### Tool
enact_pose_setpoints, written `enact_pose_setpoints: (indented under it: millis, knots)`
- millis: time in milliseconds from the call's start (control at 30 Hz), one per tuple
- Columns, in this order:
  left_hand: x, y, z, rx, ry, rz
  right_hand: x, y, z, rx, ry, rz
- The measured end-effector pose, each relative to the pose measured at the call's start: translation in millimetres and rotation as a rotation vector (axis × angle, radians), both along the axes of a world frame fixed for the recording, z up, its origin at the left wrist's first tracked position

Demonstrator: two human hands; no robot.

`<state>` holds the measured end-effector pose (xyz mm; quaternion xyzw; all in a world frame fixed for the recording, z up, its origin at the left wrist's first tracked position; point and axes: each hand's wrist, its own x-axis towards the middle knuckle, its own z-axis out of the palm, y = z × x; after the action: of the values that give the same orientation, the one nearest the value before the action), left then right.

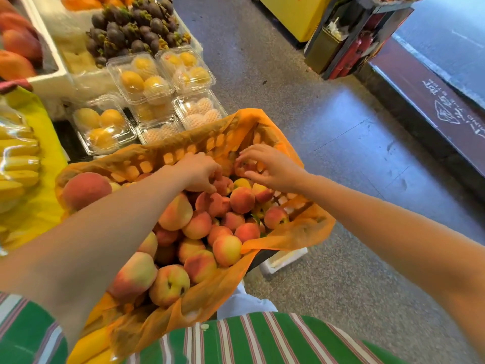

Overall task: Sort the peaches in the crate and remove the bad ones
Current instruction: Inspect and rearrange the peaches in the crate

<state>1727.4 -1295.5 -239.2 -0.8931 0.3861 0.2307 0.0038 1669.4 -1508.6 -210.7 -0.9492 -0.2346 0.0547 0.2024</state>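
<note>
An orange plastic crate [183,151], lined with an orange bag, holds a heap of red-and-yellow peaches [225,248]. Both of my arms reach to its far end. My left hand [199,172] curls down onto a small reddish peach [223,185] and grips it with the fingertips. My right hand [265,166] holds another small peach [244,166] against the crate's far wall, fingers wrapped round it. One large peach [85,189] lies at the crate's left corner.
Clear boxes of yellow fruit [143,77] and netted fruit [199,109] stand just beyond the crate. Mangosteens [136,27] fill a white foam box behind them. Bananas [18,164] lie on a yellow cloth at left. Grey floor stretches to the right.
</note>
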Motion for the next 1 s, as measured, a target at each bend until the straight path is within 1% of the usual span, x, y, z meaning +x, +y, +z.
enact_pose_setpoints:
  millis: [67, 100, 167, 233, 333, 467, 533, 600, 667, 767, 833, 900, 933, 1000]
  knots:
    - [2.6, 9.3, -0.6, 0.12, -0.057, 0.01, 0.4, 21.2, -5.9, -0.097, 0.212, 0.098]
    - [3.4, 15.2, -1.2, 0.154, -0.041, 0.024, -0.2, 29.1, -12.0, -0.15, 0.321, 0.131]
    - [6.3, 26.1, -5.5, 0.143, 0.025, 0.052, -1.8, 41.4, -27.9, -0.232, 0.431, 0.182]
    - [7.2, 32.3, -7.6, 0.111, 0.037, 0.067, -1.3, 50.4, -41.5, -0.258, 0.468, 0.173]
    - [5.9, 31.4, -10.8, 0.108, -0.055, 0.032, 5.7, 60.1, -56.4, -0.266, 0.467, 0.118]
    - [4.3, 27.8, -16.7, 0.15, -0.115, 0.005, 11.7, 71.2, -73.3, -0.312, 0.527, 0.172]
    - [4.2, 26.0, -16.5, 0.165, -0.117, 0.003, 12.7, 73.4, -79.0, -0.323, 0.493, 0.188]
    - [5.6, 24.7, -14.9, 0.163, -0.127, -0.003, 15.4, 69.9, -79.6, -0.279, 0.481, 0.18]
    - [7.4, 26.6, -13.6, 0.156, -0.13, -0.03, 16.2, 60.7, -73.4, -0.172, 0.527, 0.155]
    - [10.3, 32.6, -12.9, 0.11, -0.113, -0.067, 14.2, 42.2, -54.1, 0.039, 0.584, 0.013]
    - [11.9, 35.3, -11.9, 0.035, -0.089, -0.06, 14.2, 30.1, -36.5, 0.14, 0.626, -0.089]
    - [10.3, 35.0, -6.9, -0.095, -0.013, -0.014, 13.9, 18.7, -20.2, 0.238, 0.692, -0.153]
    - [8.3, 34.7, -3.1, -0.181, 0.059, 0.033, 12.7, 13.7, -12.4, 0.284, 0.709, -0.171]
    - [2.4, 34.7, 7.2, -0.353, 0.269, 0.182, 8.5, 5.4, -1.4, 0.37, 0.76, -0.221]
